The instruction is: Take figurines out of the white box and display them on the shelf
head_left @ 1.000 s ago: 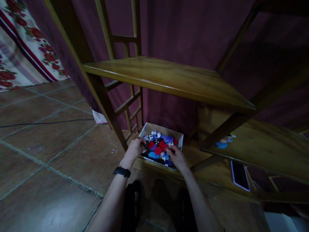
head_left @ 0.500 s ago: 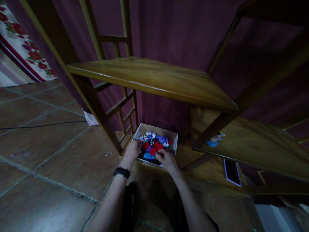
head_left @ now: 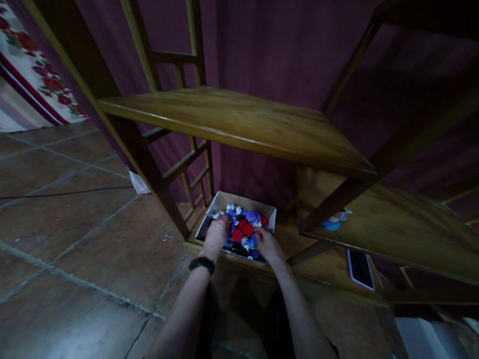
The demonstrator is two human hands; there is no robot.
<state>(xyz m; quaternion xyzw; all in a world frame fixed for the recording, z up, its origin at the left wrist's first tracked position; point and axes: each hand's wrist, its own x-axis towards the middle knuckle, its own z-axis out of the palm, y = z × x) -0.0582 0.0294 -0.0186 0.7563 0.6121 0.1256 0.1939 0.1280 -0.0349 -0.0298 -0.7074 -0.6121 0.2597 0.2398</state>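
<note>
A shallow white cardboard box [head_left: 266, 212] stands on the bottom board of a wooden shelf. It is filled with small figurines [head_left: 232, 209] in white and blue, lying mixed with round red bases [head_left: 245, 227] and purple bases [head_left: 251, 216]. My left hand [head_left: 217, 233], with a black band at the wrist, reaches into the box's left part. Its fingers are curled down among the pieces, and what they grip is hidden. Over the right part is my right hand [head_left: 267, 244], fingertips drawn together beside a purple piece; I cannot make out what they pinch. Near them lies a blue-and-white figurine [head_left: 246, 243].
The shelf board [head_left: 239, 119] juts out above the box. To the right, a figurine with a blue base [head_left: 332, 224] lies on another board, and a phone [head_left: 360, 269] rests on the bottom board. A cable [head_left: 67, 193] crosses the tiled floor.
My left hand has moved right and deeper over the pieces. My right hand has shifted slightly right. The blue disc at the box's front is out of sight, and a blue-and-white figurine shows there.
</note>
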